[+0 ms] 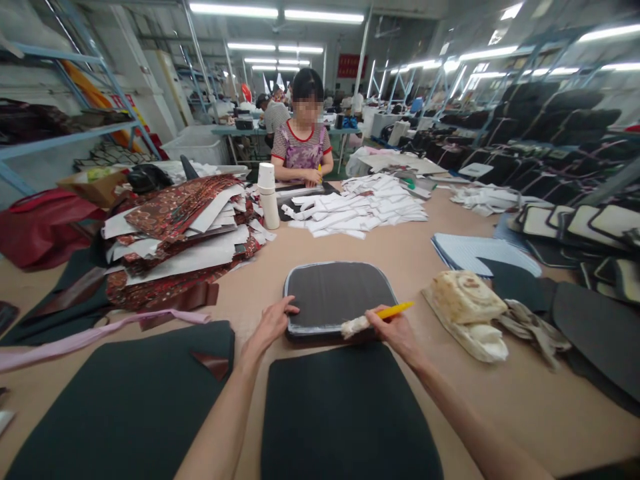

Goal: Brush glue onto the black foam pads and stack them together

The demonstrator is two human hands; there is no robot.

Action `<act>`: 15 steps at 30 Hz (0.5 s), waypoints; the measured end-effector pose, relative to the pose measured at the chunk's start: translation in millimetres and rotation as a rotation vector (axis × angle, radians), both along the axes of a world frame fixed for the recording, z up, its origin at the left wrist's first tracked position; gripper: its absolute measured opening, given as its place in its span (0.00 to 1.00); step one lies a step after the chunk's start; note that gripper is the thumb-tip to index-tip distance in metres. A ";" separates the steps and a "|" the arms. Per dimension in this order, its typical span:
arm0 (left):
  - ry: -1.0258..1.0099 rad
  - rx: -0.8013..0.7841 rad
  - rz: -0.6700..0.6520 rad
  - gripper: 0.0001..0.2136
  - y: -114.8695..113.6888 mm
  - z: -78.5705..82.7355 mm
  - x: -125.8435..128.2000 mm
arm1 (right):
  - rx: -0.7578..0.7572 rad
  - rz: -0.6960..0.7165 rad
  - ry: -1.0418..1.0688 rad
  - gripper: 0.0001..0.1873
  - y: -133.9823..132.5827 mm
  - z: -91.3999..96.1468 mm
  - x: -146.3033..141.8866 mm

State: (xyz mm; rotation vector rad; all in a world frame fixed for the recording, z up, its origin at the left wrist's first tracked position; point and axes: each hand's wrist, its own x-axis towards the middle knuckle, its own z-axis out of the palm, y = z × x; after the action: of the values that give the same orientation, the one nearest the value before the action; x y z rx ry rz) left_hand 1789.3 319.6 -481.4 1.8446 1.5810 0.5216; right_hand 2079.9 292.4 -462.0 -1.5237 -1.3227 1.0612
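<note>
A rounded dark grey panel (341, 297) with a whitish coated border lies flat on the table in front of me. My left hand (273, 323) grips its left edge, fingertips lying over the top. In my right hand (393, 330) is a brush (397, 310) with a yellow handle, pinched between thumb and fingers. Its pale, clotted bristles touch the panel's near edge, toward the right. Right of that hand stands a crusted, cream-coloured glue container (465, 299). Closer to me, a dark green-black panel (345, 413) lies between my forearms.
Patterned red fabric pieces (185, 227) are stacked at left, beside a white bottle (269, 200). White strips (360, 203) lie in a heap at the far side, where a co-worker (303, 140) sits. Another dark panel (125, 400) is at left; grey pieces (600, 333) lie right.
</note>
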 end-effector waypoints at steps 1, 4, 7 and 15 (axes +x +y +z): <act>0.017 -0.006 0.003 0.26 -0.3 3.0 0.4 | -0.002 -0.031 -0.017 0.17 -0.3 1.4 19.1; 0.084 -0.019 0.003 0.27 -0.5 14.3 4.2 | -0.023 -0.113 -0.076 0.17 -0.9 3.1 74.9; 0.182 -0.002 -0.005 0.26 -1.9 25.6 21.6 | -0.046 -0.184 -0.124 0.17 -1.8 1.0 121.8; 0.377 0.075 -0.179 0.30 -11.9 21.0 103.2 | 0.057 -0.407 0.030 0.17 -7.6 0.3 155.6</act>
State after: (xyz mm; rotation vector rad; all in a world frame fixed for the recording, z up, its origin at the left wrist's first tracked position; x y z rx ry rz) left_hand 1892.5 307.7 -460.5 2.2144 1.6243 0.1576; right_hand 2235.6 284.7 -461.7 -1.6372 -0.9570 0.7768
